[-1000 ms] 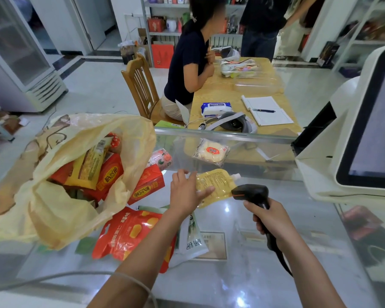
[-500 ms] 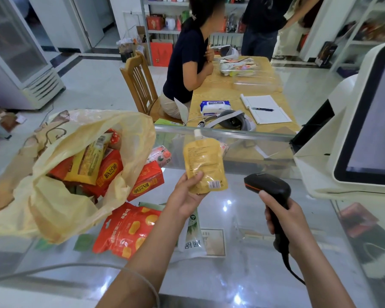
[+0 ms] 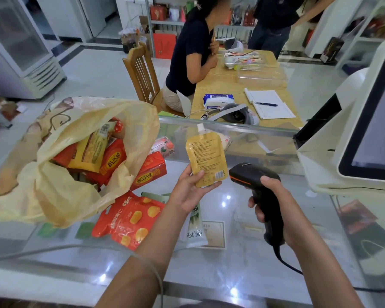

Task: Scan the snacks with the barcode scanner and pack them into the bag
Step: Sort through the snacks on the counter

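I'm reckoning we're midway: left hand (image 3: 190,193) gripping the yellow spout pouch (image 3: 206,156), right hand (image 3: 276,210) holding the barcode scanner (image 3: 252,176) at its four o'clock, snacks (image 3: 93,150) sitting in the bag (image 3: 65,196), packets (image 3: 129,218) waiting on the bench (image 3: 231,274).

Chinese characters, none surely legible, mark the red cardboard carton's (image 3: 148,172) yellow oval, the orange plastic snack pouch (image 3: 129,218) and the white-green packet (image 3: 195,232).

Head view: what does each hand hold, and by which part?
Left hand holds the yellow pouch by its bottom end; right hand grips the barcode scanner by its handle.
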